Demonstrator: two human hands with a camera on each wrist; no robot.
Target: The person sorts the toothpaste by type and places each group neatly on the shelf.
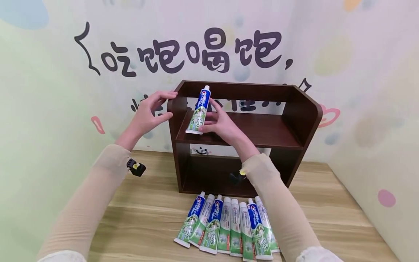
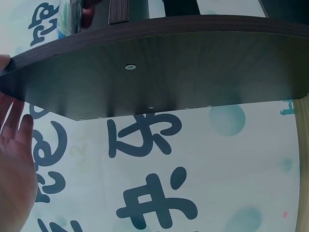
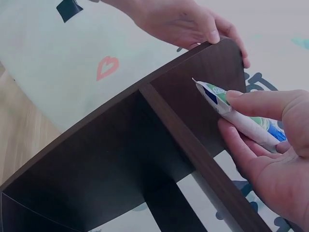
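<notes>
My right hand [image 1: 224, 123] holds a blue, white and green toothpaste tube [image 1: 200, 109] between thumb and fingers. The tube stands nearly upright, cap on top, before the left end of the upper level of a dark brown wooden shelf [image 1: 242, 125]. In the right wrist view, the tube's flat crimped end [image 3: 205, 89] points towards the side panel. My left hand [image 1: 147, 112] grips the upper front corner of that left side panel [image 2: 159, 72]. Its thumb lies on the edge and its fingers reach round the corner, as the right wrist view shows.
Several toothpaste tubes [image 1: 212, 225], some blue-capped-end Crest-type and some white and green, lie side by side on the wood-grain table [image 1: 140, 218] before the shelf. The lower level [image 1: 212, 174] sits behind them. A wall with large black lettering [image 1: 209, 51] rises behind.
</notes>
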